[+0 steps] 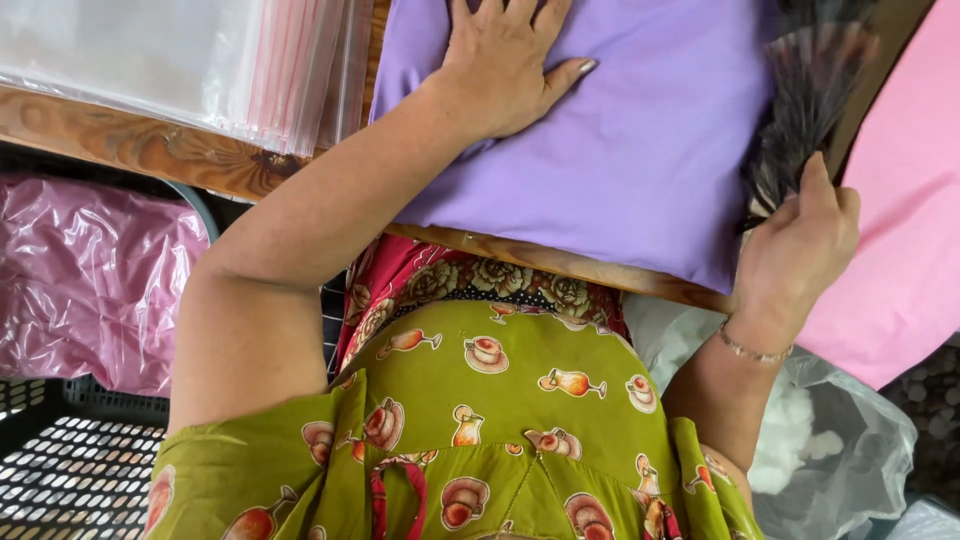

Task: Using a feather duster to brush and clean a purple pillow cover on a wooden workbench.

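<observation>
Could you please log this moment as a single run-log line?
left hand: flat on purple fabric | right hand: gripping dark brush at fabric's edge | pink fabric: beside

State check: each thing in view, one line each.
Lilac fabric cushion: flat on the wooden table, pressed by left hand.
Dark feathery brush: gripped in right hand, blurred.
Clear zip bags: stacked, sealed.
Pink fabric cushion: lying flat.
Pink plastic bag: crumpled.
</observation>
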